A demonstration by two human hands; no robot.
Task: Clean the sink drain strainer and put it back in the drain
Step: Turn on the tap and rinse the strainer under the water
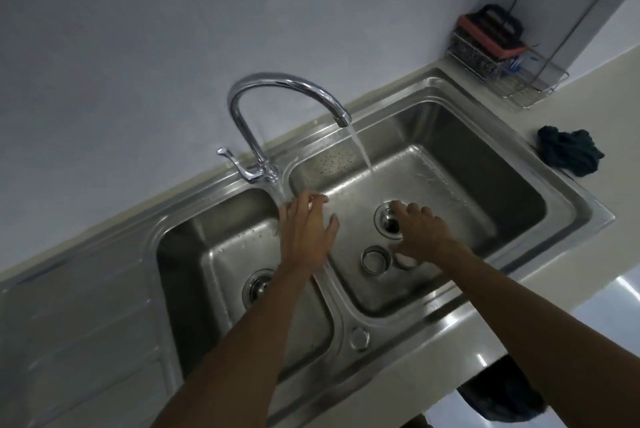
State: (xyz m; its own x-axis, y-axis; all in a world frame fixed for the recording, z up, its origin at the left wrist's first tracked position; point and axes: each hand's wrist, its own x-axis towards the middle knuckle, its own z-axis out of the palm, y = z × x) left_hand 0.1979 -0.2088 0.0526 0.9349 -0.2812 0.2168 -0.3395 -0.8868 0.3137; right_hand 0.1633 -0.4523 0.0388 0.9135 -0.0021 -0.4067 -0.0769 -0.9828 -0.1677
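The round metal drain strainer [375,259] lies on the floor of the right sink basin [485,192], just in front of its drain [387,221], which shows a dark open hole. My right hand [420,232] hovers over the drain's right side, fingers spread and pointing down, touching neither drain nor strainer that I can make out. A small pale shape shows under its palm; what it is I cannot tell. My left hand [308,225] is flat and empty, fingers apart, above the divider between the basins. Water runs from the chrome tap [287,84] into the right basin.
The left basin [207,254] has its own drain [259,285] with a strainer in place. The tap lever [239,164] sits behind the divider. A dark rag [569,150] lies on the counter at right, with a wire rack [502,64] holding sponges behind it.
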